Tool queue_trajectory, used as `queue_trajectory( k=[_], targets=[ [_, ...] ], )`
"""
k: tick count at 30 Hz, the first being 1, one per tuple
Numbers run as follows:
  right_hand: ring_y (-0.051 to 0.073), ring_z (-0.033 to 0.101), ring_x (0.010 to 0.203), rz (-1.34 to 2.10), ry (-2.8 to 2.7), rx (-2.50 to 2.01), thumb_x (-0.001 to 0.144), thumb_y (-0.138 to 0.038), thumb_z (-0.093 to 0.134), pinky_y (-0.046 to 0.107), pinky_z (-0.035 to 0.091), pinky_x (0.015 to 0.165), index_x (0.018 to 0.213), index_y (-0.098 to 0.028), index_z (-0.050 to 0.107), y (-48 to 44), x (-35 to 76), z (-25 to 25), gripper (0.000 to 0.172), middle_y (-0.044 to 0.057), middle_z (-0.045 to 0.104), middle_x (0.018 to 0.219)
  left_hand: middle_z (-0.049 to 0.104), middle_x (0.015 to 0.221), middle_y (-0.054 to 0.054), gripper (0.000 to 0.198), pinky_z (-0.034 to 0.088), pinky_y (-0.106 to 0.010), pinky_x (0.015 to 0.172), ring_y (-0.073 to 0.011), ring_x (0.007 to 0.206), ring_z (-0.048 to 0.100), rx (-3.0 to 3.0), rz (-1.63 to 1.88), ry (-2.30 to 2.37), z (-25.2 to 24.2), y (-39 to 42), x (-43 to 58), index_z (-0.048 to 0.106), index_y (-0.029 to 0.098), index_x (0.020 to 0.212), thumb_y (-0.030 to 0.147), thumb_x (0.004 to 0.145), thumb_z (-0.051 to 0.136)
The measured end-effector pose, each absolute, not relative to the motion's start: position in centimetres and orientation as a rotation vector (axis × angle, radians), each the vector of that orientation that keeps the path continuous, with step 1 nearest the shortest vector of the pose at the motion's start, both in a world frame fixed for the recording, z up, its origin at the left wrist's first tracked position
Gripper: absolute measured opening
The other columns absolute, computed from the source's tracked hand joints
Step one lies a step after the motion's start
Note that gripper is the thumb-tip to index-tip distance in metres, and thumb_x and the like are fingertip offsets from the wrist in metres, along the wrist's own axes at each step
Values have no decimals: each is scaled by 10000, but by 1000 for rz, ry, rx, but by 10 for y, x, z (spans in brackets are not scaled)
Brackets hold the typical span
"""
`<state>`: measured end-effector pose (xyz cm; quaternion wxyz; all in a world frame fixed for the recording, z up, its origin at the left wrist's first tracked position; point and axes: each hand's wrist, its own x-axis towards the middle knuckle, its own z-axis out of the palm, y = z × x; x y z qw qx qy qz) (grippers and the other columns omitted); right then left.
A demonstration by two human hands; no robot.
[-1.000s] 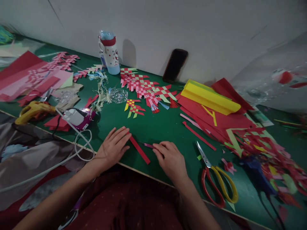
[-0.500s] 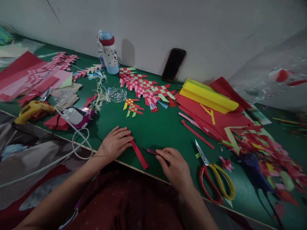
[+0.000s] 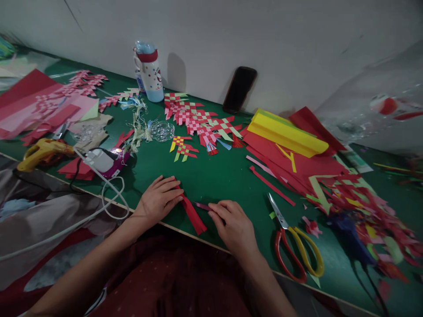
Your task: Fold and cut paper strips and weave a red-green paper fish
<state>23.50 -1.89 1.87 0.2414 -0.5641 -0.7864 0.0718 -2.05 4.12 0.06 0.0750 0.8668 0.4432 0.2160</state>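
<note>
My left hand lies flat near the table's front edge, fingers stretched out, pressing on the upper end of a red paper strip. A lengthwise fold or slit shows along the strip, and its lower end has spread a little. Between the thumb and fingers of my right hand is a slim purple-handled craft knife. Its thin tip points left, close beside the strip; whether it touches the paper I cannot tell. To the right of that hand lie scissors with one red and one yellow handle.
Woven paper fish lie along the wall by a water bottle. A phone leans there. Red sheets and paper scraps cover the right side. At left are a glue gun and a corded plug.
My right hand has moved left with the craft knife, toward the red strip. The strip's lower end has shifted slightly right and now shows a lengthwise line. My left hand stays in place.
</note>
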Motion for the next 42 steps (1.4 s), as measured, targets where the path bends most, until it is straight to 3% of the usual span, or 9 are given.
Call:
queue_trajectory(
  k=[5,11,17,22,42],
  targets=[
    [161,580,834,182,-2200,-1519,942,-274,523,269,465,755,1025,-231,705,-10,219,22,205,51,648,881,679,1201,-33,287,361,-452,1090,-217,1228,556,2587,646,1343,2,41,-19,704,281,1075,387,970,459],
    [164,578,834,122,-2225,-1562,917,-255,569,274,463,740,1033,-237,704,-7,211,20,178,48,650,877,634,1275,-91,360,385,-415,1080,-209,1201,579,2638,634,1388,7,34,-20,594,193,1254,364,982,432],
    [173,569,844,115,-2221,-1550,919,-249,564,289,459,765,1041,-226,699,-7,207,20,184,58,654,885,544,1383,-109,429,236,-494,1160,-252,1325,460,2809,499,1251,5,21,-30,518,175,1339,382,968,457],
    [179,559,841,111,-2215,-1544,910,-248,577,294,450,766,1012,-224,706,-3,202,21,166,52,653,858,508,1415,-111,473,205,-474,1175,-250,1349,426,2854,487,1229,3,19,-33,495,165,1362,410,959,467],
    [171,563,810,93,-2228,-1533,925,-257,546,292,453,748,1008,-220,715,5,198,21,192,55,654,857,474,1441,-134,564,257,-470,1160,-266,1381,374,2838,469,1185,1,21,-35,436,129,1401,453,942,485]
  ],
)
